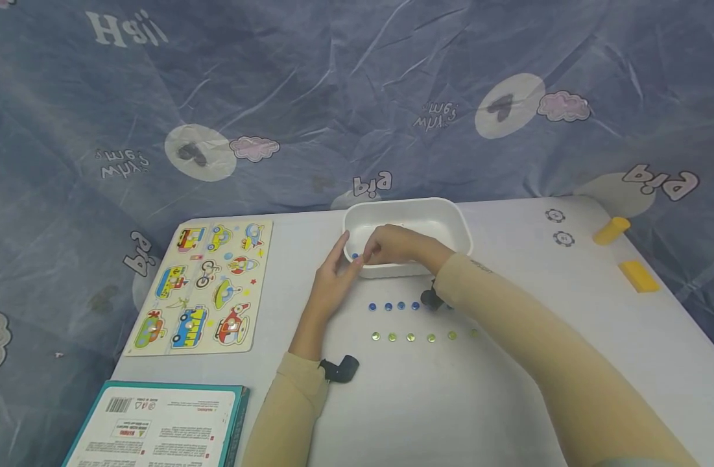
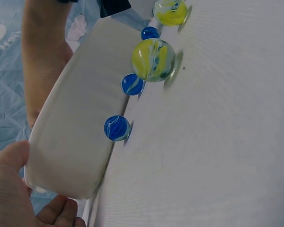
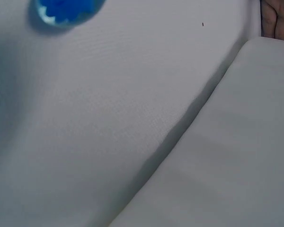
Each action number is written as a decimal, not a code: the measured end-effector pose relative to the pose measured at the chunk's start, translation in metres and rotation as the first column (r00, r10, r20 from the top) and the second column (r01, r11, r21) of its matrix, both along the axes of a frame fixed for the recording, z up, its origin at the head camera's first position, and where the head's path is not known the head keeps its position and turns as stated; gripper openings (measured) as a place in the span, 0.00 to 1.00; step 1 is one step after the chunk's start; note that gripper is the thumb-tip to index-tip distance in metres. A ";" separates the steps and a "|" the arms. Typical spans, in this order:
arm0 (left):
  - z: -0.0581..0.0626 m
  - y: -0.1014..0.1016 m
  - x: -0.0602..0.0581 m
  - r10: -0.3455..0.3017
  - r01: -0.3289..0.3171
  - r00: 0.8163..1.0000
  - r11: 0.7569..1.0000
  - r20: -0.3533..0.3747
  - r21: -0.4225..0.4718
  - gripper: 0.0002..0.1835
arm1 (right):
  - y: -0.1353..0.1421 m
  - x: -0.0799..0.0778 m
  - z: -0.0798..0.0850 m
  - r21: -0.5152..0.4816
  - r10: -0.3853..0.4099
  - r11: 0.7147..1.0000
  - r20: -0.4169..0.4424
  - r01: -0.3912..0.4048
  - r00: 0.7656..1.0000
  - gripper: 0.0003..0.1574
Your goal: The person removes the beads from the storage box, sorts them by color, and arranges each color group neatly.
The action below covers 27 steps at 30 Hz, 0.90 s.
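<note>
A white plastic tray (image 1: 462, 227) stands at the back of the table. My left hand (image 1: 331, 282) grips its near left corner, thumb at the rim and fingers around the end, as the left wrist view shows. Inside the tray's left part, my right hand (image 1: 394, 244) reaches down with bent fingers; whatever lies between its fingertips is hidden. Beside those fingertips, a blue marble (image 1: 355, 256) shows in the tray corner. In front of the tray runs a row of blue marbles (image 1: 388, 307), partly covered by the right wrist. Nearer still lies a row of yellow-green marbles (image 1: 411, 337).
A wooden vehicle puzzle board (image 1: 263, 279) lies at the left, with a teal-edged box (image 1: 170, 395) nearer. On the right are a yellow cylinder (image 1: 611, 231), a yellow block (image 1: 639, 277) and two printed discs (image 1: 563, 239). A patterned blue cloth (image 1: 333, 97) hangs behind.
</note>
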<state>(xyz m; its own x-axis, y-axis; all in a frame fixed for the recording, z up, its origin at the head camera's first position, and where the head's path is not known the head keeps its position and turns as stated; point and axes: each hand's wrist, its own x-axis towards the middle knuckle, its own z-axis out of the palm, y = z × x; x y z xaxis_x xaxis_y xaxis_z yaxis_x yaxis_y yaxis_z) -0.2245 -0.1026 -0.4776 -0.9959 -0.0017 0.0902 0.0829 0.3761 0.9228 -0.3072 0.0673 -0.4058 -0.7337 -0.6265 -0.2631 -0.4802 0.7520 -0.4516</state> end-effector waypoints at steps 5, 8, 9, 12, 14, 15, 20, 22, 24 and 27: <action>0.000 -0.001 0.000 -0.009 0.009 1.000 1.000 -0.004 0.006 0.34 | -0.003 0.001 0.002 0.012 -0.011 1.000 0.012 0.011 1.000 0.06; -0.001 -0.001 0.000 -0.008 0.008 1.000 1.000 -0.012 0.002 0.34 | -0.005 0.001 0.004 0.008 -0.010 1.000 0.015 0.010 1.000 0.07; -0.001 -0.001 0.000 -0.009 0.009 1.000 1.000 -0.015 0.004 0.34 | -0.005 0.001 0.004 0.008 -0.007 1.000 0.016 0.006 1.000 0.07; -0.002 -0.001 -0.001 -0.009 0.009 1.000 1.000 -0.019 0.003 0.35 | -0.007 0.001 0.003 0.019 -0.001 1.000 0.014 0.000 1.000 0.07; -0.002 -0.001 -0.001 -0.010 0.010 1.000 1.000 -0.022 0.004 0.35 | -0.008 0.000 0.003 0.030 -0.003 1.000 0.016 0.002 1.000 0.08; -0.002 -0.001 -0.001 -0.010 0.010 1.000 1.000 -0.022 0.005 0.35 | -0.008 0.000 0.003 0.037 -0.006 0.999 0.016 0.006 1.000 0.08; -0.001 0.000 -0.001 -0.005 0.005 1.000 1.000 -0.023 0.002 0.34 | -0.010 0.001 0.003 0.067 -0.031 0.997 0.002 0.031 1.000 0.09; -0.001 0.000 -0.001 -0.002 0.002 1.000 1.000 -0.019 0.001 0.34 | -0.010 0.001 0.003 0.084 -0.041 0.996 -0.019 0.043 0.999 0.10; 0.000 0.000 -0.001 -0.002 0.002 1.000 1.000 -0.016 0.005 0.33 | -0.010 0.001 0.003 0.100 -0.045 0.994 -0.042 0.049 0.998 0.12; 0.000 0.000 -0.001 -0.007 0.007 1.000 1.000 -0.011 0.010 0.33 | -0.010 0.001 0.004 0.100 -0.032 0.994 -0.069 0.039 0.997 0.13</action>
<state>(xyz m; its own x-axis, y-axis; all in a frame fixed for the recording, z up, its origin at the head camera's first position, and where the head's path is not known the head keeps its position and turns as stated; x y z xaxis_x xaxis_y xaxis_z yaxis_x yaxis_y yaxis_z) -0.2253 -0.1028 -0.4780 -0.9949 0.0043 0.1009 0.0954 0.3665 0.9255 -0.3057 0.0578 -0.4023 -0.7729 -0.5725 -0.2737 -0.4791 0.8093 -0.3398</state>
